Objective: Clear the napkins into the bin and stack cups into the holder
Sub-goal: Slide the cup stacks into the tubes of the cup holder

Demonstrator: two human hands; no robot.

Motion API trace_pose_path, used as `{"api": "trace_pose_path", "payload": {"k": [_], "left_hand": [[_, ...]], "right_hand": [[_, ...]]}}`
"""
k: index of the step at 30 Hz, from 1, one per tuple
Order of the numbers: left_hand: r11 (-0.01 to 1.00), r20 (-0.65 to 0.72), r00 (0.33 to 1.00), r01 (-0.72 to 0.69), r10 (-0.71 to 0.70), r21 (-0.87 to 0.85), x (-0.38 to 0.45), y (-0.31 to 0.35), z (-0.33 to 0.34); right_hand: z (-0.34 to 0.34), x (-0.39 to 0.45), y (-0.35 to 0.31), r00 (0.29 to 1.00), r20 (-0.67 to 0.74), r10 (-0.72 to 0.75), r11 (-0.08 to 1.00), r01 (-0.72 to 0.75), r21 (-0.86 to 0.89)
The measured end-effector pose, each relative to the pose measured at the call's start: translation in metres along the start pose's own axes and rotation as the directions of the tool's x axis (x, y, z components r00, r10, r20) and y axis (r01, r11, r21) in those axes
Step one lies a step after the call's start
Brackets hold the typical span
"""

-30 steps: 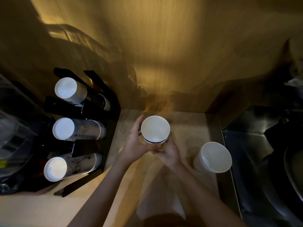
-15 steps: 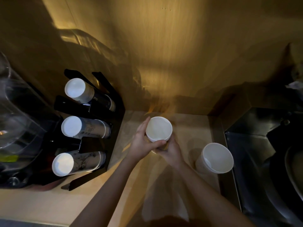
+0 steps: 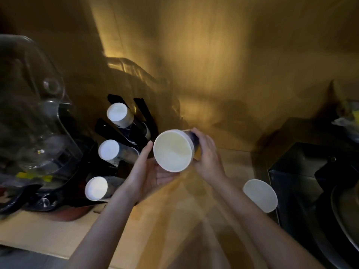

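A white paper cup stack [image 3: 173, 150] is tipped on its side in mid-air, open mouth facing me. My right hand [image 3: 207, 156] grips its body from the right. My left hand [image 3: 149, 171] cups under its rim, palm up. Just to the left stands the black cup holder [image 3: 144, 113] with three horizontal rows of stacked cups [image 3: 117, 113], [image 3: 108, 149], [image 3: 96, 188]. Another white cup [image 3: 260, 195] stands alone on the counter at the right.
A clear glass or plastic appliance [image 3: 33, 113] fills the far left beside the holder. A dark metal sink [image 3: 314, 181] lies at the right edge of the wooden counter [image 3: 58, 237]. A wood-panel wall rises close behind.
Both hands lifted the cup stack off the counter, tipped it sideways and carried it left toward the holder. The view has shifted to the left.
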State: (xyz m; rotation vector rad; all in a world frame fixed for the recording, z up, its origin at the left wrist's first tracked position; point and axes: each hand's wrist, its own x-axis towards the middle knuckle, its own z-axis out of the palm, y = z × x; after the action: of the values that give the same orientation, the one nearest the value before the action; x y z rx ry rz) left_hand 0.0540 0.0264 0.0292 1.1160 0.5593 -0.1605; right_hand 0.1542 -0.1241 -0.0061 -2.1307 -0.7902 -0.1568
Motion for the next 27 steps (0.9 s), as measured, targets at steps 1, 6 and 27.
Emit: {"api": "trace_pose_path", "payload": {"k": [1, 6, 27], "left_hand": [[0.996, 0.069, 0.995, 0.08, -0.077, -0.042, -0.007, 0.004, -0.006], [0.984, 0.262, 0.958, 0.147, -0.115, -0.103, -0.031, 0.011, -0.026], [0.591, -0.017, 0.702, -0.585, 0.712, 0.556, -0.083, 0.042, -0.072]], "right_hand": [[-0.005, 0.002, -0.007, 0.997, 0.008, -0.079, 0.996, 0.079, -0.031], [-0.011, 0.006, -0.04, 0.928, 0.022, -0.372, 0.911, 0.369, -0.186], [0.017, 0.019, -0.141, 0.926, 0.37, 0.078, 0.881, -0.238, 0.409]]}}
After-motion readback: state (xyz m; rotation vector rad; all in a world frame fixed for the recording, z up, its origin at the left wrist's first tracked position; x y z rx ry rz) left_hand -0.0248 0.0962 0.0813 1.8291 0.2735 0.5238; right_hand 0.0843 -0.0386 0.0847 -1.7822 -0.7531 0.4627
